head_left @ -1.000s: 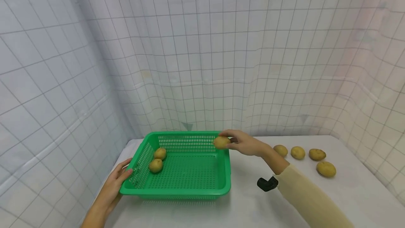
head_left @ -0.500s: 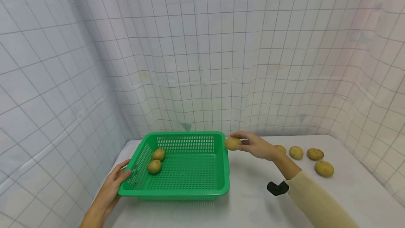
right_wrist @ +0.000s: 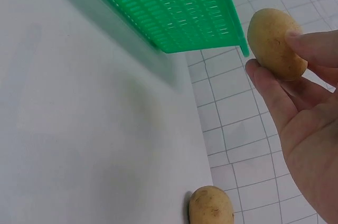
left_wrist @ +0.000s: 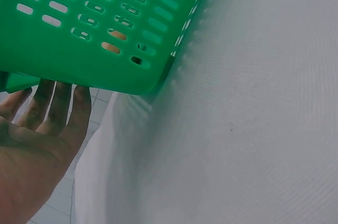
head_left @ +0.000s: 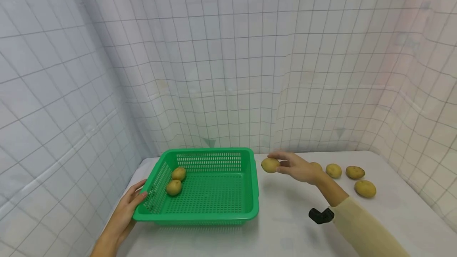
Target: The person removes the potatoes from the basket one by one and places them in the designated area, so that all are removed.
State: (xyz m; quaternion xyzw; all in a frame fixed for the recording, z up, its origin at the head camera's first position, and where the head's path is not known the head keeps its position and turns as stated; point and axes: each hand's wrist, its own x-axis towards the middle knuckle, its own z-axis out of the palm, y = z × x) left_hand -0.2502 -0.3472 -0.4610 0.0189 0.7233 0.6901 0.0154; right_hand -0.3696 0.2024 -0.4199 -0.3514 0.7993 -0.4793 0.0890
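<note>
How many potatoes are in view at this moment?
7: two in the green basket at and; one held in the right hand at; four on the table, at, and one partly hidden behind the hand.

On the table point(head_left: 285, 233), the basket point(head_left: 214, 213) holding two potatoes point(head_left: 176, 181) sits left of four potatoes point(head_left: 348, 175).

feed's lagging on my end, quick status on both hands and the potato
Left hand open, fingers on the green basket rim. Right hand holds potato above the table, right of the basket. Two potatoes in basket. Path unobstructed.
</note>
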